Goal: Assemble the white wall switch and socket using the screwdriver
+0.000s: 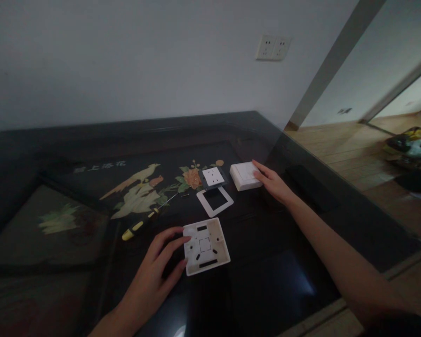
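Observation:
A square white socket mounting box [205, 245] lies open side up on the dark table, its slots and screw holes showing. The curved fingers and thumb of my left hand [163, 260] grip its left rim. Farther back on the right, my right hand [272, 180] holds the right side of a white box with a switch-like front [245, 175], its thumb or finger on the top. Between them lie a white faceplate frame [204, 202] and, just behind it, a socket insert [213, 176] with a white face and dark surround.
A yellow-and-black screwdriver [140, 225] lies left of the frame, its shaft pointing away to the right. The glossy black table [259, 290] bears a bird-and-flower picture. A double wall socket [273, 47] is on the wall behind. Blurred clutter [412, 152] lies on the floor at right.

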Available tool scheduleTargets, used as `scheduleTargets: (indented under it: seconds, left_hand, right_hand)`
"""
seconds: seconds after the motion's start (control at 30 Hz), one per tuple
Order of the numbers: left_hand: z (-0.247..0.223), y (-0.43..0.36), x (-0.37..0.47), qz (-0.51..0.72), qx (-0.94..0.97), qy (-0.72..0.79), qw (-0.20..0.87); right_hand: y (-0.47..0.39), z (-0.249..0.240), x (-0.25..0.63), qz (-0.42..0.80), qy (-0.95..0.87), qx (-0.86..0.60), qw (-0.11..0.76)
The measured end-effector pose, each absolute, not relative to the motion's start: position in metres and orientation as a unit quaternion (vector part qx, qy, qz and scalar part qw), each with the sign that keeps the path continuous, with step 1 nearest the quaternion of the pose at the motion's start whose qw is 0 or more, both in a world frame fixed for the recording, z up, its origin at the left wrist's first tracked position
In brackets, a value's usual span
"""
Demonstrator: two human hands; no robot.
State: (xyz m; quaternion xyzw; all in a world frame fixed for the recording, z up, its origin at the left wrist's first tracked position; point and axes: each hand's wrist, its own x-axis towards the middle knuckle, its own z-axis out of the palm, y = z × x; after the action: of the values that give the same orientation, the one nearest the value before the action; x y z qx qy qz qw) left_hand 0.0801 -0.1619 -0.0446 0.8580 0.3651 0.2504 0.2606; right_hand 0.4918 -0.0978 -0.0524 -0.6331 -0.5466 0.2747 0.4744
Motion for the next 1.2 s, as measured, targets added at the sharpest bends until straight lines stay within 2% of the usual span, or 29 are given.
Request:
scheduleTargets:
  seconds: [0.17,0.37,0.6,0.73,0.93,1.07,1.2]
  left_hand:
    - [-0.043,-0.161,0.082,0.236,0.854,0.377,0.269]
    - [-0.041,-0.158,0.082,0.199,0.847,0.369,0.328]
    - [-0.036,-0.16,0.086,0.183,0.845,0.364,0.347]
    - [-0.034,-0.16,0.088,0.209,0.834,0.369,0.353]
    - [-0.029,-0.158,0.086,0.199,0.83,0.363,0.372]
    - [-0.027,-0.158,0.083,0.187,0.828,0.364,0.384]
    - [-0.025,-0.157,0.083,0.18,0.823,0.37,0.391]
  right_hand:
    - [-0.098,-0.053,0.491,0.275,-0.547,-0.626,0.483]
    - [-0.097,-0.055,0.49,0.245,-0.555,-0.627,0.489]
    - [-0.11,-0.023,0.466,0.123,-0.606,-0.627,0.475]
    - [-0.102,-0.007,0.423,0.118,-0.72,-0.567,0.381]
    - [-0.042,-0.014,0.395,0.174,-0.816,-0.504,0.221]
    - [-0.015,-0.011,0.403,0.197,-0.83,-0.497,0.16]
    - [-0.011,-0.004,0.403,0.201,-0.835,-0.492,0.14]
